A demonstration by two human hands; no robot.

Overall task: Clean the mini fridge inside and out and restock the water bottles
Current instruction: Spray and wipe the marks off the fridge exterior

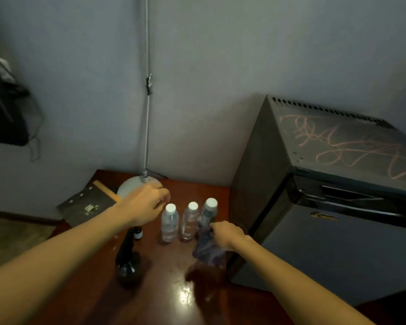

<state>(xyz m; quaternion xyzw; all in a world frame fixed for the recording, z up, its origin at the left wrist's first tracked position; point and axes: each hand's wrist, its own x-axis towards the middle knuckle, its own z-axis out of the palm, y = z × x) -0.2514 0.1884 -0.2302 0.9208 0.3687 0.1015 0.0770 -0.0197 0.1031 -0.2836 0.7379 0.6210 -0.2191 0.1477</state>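
Three clear water bottles with white caps stand in a row on the wooden table [150, 289]: the left bottle [170, 225], the middle bottle [189, 222] and the right bottle [208, 211]. My right hand [225, 234] grips a crumpled bluish cloth [206, 248] against the right bottle's lower part; I cannot tell whether it holds that bottle too. My left hand [145, 204] hovers just left of the left bottle with loosely curled fingers and nothing in it. The dark mini fridge [338, 242] stands to the right with its door shut and pink scribbles on its top.
A dark glass bottle [127, 256] and a small vial [138, 233] stand near my left forearm. A white lamp base [129, 187] with its pole sits at the table's back, beside a dark folder [87, 207]. The grey wall is close behind.
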